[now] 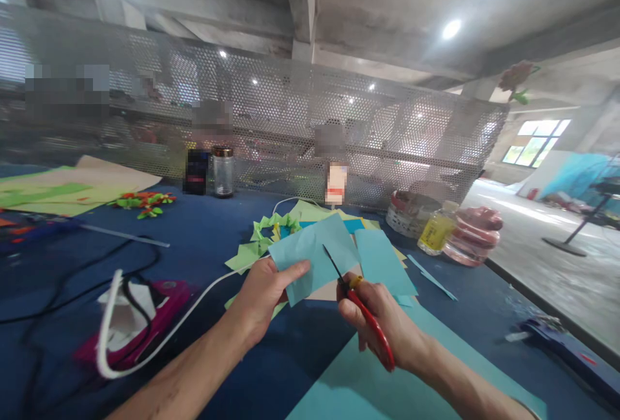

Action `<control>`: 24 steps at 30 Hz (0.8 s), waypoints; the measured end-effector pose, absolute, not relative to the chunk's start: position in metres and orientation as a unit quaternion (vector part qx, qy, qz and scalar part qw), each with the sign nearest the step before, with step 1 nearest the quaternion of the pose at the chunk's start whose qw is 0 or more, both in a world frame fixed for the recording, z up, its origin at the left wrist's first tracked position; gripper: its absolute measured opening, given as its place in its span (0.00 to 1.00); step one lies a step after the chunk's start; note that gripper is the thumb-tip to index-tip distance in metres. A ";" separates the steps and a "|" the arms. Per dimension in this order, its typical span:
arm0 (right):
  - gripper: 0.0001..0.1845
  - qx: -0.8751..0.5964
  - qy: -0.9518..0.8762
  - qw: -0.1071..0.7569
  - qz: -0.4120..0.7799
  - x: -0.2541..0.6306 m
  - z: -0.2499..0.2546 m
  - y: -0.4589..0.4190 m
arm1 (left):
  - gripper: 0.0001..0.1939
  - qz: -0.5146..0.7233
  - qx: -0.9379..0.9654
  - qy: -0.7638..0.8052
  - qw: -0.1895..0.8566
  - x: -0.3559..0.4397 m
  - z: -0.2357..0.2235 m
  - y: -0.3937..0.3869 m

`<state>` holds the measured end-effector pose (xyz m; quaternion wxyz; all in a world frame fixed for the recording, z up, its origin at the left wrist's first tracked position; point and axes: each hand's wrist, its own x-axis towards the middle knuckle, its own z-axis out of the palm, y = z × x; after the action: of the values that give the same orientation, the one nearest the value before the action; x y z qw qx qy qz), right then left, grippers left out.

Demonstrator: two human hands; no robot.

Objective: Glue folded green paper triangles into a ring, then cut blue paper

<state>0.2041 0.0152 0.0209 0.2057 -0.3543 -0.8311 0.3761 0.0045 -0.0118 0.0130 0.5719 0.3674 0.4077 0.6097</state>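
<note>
My left hand (271, 287) pinches the lower left corner of a light blue sheet of paper (310, 245), thumb on top. In my right hand (375, 316) is a pair of red-handled scissors (371, 326), its dark blade lying over the right part of that paper. Whether the blades are parted is hard to make out. Just right of the held sheet lies another blue piece of paper (385, 262). Behind my left hand, folded green paper pieces (264, 232) are spread on the blue table. A large blue sheet (411, 365) lies under my right forearm.
A glass jar (223, 174) stands by the perforated metal screen (271, 116). At right are a yellow-labelled bottle (436, 229), a pink container (472, 236) and a tape roll (411, 213). A white cable (194, 310) loops past a magenta box (165, 316) at left.
</note>
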 end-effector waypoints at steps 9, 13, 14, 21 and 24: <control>0.27 -0.307 -0.856 0.222 0.352 0.205 0.021 0.015 | 0.23 0.604 0.382 0.373 0.592 0.006 0.014 -0.013; 0.27 -0.317 -0.844 0.215 0.376 0.206 0.018 0.016 | 0.22 0.590 0.383 0.384 0.598 0.009 0.016 -0.015; 0.27 -0.318 -0.842 0.217 0.378 0.206 0.016 0.017 | 0.23 0.586 0.384 0.385 0.601 0.009 0.016 -0.015; 0.27 -0.332 -0.832 0.227 0.383 0.206 0.014 0.020 | 0.22 0.580 0.383 0.378 0.611 0.010 0.013 -0.016; 0.29 -0.340 -0.829 0.232 0.380 0.205 0.014 0.020 | 0.20 0.575 0.376 0.380 0.620 0.010 0.014 -0.017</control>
<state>0.2054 0.0199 0.0142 0.2321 -0.3396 -0.8285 0.3800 0.0103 -0.0167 0.0137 0.6196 0.3758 0.3799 0.5750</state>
